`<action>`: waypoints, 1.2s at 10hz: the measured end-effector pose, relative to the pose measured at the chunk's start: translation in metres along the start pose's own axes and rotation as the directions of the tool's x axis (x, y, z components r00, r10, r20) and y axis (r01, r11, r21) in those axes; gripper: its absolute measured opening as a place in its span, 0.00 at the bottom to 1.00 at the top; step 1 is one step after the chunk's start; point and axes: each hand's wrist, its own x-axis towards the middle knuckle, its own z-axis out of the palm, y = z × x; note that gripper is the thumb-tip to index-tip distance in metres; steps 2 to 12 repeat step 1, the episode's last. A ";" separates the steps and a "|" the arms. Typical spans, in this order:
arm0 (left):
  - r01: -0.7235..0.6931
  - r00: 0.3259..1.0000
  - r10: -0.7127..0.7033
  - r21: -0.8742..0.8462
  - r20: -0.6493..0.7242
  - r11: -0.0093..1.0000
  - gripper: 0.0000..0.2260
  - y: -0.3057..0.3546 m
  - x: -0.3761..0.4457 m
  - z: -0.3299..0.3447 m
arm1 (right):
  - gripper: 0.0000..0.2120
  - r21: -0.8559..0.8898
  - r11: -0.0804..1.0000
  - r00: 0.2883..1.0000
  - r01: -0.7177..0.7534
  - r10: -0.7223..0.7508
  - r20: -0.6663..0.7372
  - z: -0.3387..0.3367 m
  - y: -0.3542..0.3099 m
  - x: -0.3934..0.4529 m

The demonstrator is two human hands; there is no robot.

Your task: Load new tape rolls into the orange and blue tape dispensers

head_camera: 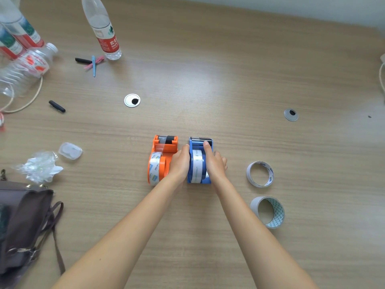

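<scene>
The orange dispenser (160, 157) and the blue dispenser (200, 142) stand side by side on the wooden table (208, 80), each with a clear tape roll in it. The roll in the orange one (155, 170) has its tape drawn up toward the cutter. My left hand (180, 163) grips the blue dispenser's left side, between the two dispensers. My right hand (214, 163) grips its right side, with the thumb lying along the top toward the cutter blade. The roll in the blue one (197, 165) shows between my hands.
Two empty cardboard tape cores lie to the right, one (260, 174) nearer the dispensers and one (268, 211) closer to me. Crumpled plastic wrap (39, 166), a small clear lid (70, 150) and a brown bag (23, 222) lie at left. Water bottles (104, 28) and black clips stand at back left.
</scene>
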 end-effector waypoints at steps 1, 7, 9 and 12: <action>-0.016 1.000 0.016 0.038 -0.003 0.999 0.15 0.009 -0.015 -0.002 | 0.33 -0.006 1.000 1.000 -0.006 0.006 -0.023 -0.006 -0.003 -0.008; -0.016 1.000 0.016 0.038 -0.003 0.999 0.15 0.009 -0.015 -0.002 | 0.33 -0.006 1.000 1.000 -0.006 0.006 -0.023 -0.006 -0.003 -0.008; -0.016 1.000 0.016 0.038 -0.003 0.999 0.15 0.009 -0.015 -0.002 | 0.33 -0.006 1.000 1.000 -0.006 0.006 -0.023 -0.006 -0.003 -0.008; -0.016 1.000 0.016 0.038 -0.003 0.999 0.15 0.009 -0.015 -0.002 | 0.33 -0.006 1.000 1.000 -0.006 0.006 -0.023 -0.006 -0.003 -0.008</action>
